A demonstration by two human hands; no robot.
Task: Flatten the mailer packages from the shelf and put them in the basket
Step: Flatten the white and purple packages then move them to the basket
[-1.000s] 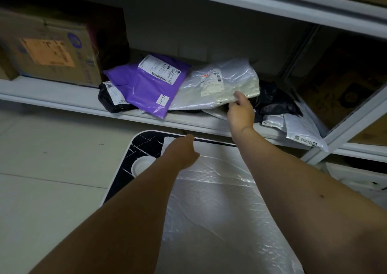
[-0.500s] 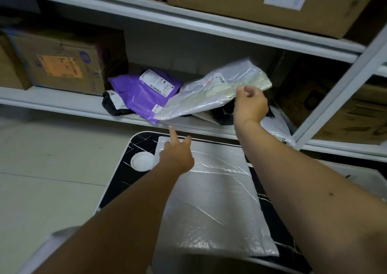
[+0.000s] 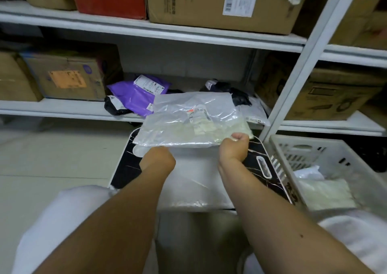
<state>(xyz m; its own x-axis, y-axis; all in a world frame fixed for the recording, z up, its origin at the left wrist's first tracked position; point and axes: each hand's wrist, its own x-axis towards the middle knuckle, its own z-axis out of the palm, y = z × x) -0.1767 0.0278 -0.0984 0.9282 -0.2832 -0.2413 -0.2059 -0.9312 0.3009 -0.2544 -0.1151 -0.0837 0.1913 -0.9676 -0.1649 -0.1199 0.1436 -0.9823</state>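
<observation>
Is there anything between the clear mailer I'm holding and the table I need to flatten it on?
Yes. A flat silvery mailer already lies on the table, right under the clear mailer both hands hold.

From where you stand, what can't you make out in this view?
Head view only:
- Print on the clear mailer label: too small.
- Left hand fingers: curled under the mailer's near edge.
- Sheet on the black table: half hidden by both arms.
- Basket contents: blurred, cut off at right.
- Black mailers on the shelf: partly behind the clear mailer.
</observation>
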